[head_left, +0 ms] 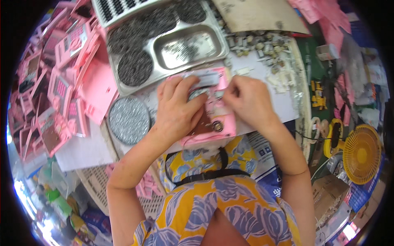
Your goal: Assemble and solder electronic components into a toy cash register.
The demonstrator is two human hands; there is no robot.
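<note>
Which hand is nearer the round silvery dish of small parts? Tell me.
Left. The left hand rests on the pink casing, just right of the round dish; the right hand works farther right, across the casing.

Pink plastic casing (216, 119), open-faced, flat on the table, circuit board inside

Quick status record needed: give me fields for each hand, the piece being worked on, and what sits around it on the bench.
left hand: lies over the pink plastic casing, fingers curled on its upper part
right hand: fingertips pinch at the casing's top edge
casing: pink, flat, open side up, brown inside, a small round part near its lower end
metal tray: behind the hands, compartments of small dark parts
round tin: left of the left hand, full of small silvery parts
pile of pink casings: far left
yellow fan: lower right
</note>
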